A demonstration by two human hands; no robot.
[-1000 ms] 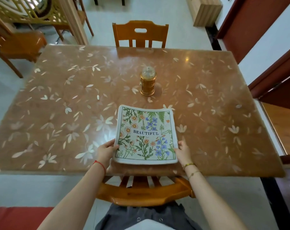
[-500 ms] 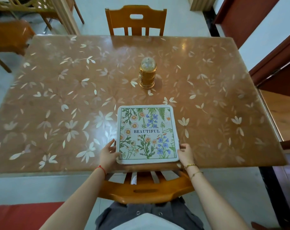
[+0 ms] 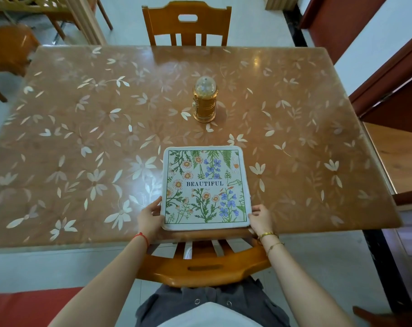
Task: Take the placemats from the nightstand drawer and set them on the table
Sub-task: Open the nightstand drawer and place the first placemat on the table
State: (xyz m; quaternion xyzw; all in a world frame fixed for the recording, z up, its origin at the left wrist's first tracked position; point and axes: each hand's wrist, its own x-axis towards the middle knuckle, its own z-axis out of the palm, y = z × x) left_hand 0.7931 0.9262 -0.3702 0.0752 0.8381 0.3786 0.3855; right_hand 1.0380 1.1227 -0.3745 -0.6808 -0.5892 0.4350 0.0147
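Lower centre, our left hand (image 3: pixel 150 218) and right hand (image 3: pixel 260 219) pinched the mat (image 3: pixel 205 187), flat on the table (image 3: pixel 82 138); placing looked done, release next.

One word can be read — "BEAUTIFUL", in dark capitals across the middle of the floral placemat (image 3: pixel 206 188)

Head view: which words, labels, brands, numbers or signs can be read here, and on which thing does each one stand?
"BEAUTIFUL": dark capital letters printed in the middle of the floral placemat, which lies on the table.
Golden lantern: no writing on it can be read.
Nothing else in this view shows readable writing.
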